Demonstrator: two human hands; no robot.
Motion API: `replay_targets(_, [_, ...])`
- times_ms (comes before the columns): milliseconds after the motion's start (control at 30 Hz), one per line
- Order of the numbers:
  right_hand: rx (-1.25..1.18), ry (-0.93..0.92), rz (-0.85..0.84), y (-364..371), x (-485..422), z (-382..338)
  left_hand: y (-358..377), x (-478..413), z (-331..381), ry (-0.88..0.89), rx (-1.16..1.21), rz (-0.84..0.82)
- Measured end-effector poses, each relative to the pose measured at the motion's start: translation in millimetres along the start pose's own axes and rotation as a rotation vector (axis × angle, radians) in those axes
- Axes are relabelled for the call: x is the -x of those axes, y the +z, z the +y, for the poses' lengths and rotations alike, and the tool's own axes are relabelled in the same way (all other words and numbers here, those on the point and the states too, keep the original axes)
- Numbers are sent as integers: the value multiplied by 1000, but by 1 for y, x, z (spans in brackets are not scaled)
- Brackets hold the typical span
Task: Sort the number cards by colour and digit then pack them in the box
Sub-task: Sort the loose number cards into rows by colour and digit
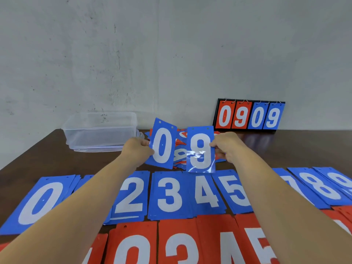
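Note:
My left hand (138, 150) pinches a blue 0 card (162, 143) by its left edge and holds it upright. My right hand (227, 147) pinches a blue 9 card (201, 149) by its right edge, also upright. Behind both cards lies a loose heap of unsorted blue and red cards (181, 149). A row of blue piles runs across the table in front: 0 (41, 201), 2 (130, 197), 3 (168, 195), 4 (205, 193), 5 (238, 191), 8 (320, 187). Red piles (177, 244) form a nearer row. A clear plastic box (101, 130) stands at the back left.
A black scoreboard stand (249, 115) showing 0 9 0 9 leans against the grey wall at the back right. The dark wooden table (304, 147) shows bare wood right of the heap. My forearms cover the blue 1 and 6 piles.

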State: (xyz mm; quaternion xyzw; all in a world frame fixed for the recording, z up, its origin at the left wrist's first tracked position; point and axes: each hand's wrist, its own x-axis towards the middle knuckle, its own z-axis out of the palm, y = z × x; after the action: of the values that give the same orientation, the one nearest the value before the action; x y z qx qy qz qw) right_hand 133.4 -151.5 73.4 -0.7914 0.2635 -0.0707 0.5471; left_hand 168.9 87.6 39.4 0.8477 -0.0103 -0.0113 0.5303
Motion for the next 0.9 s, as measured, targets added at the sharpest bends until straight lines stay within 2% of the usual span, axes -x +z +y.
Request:
replay_targets(267, [-27, -59, 38, -45, 34, 12, -8, 34, 2, 14, 59, -7])
replay_targets(433, [-23, -106, 7, -49, 40, 16, -52, 56, -10, -61, 63, 112])
replay_targets(900, [-32, -329, -142, 1, 85, 16, -148, 141, -76, -243, 13, 473])
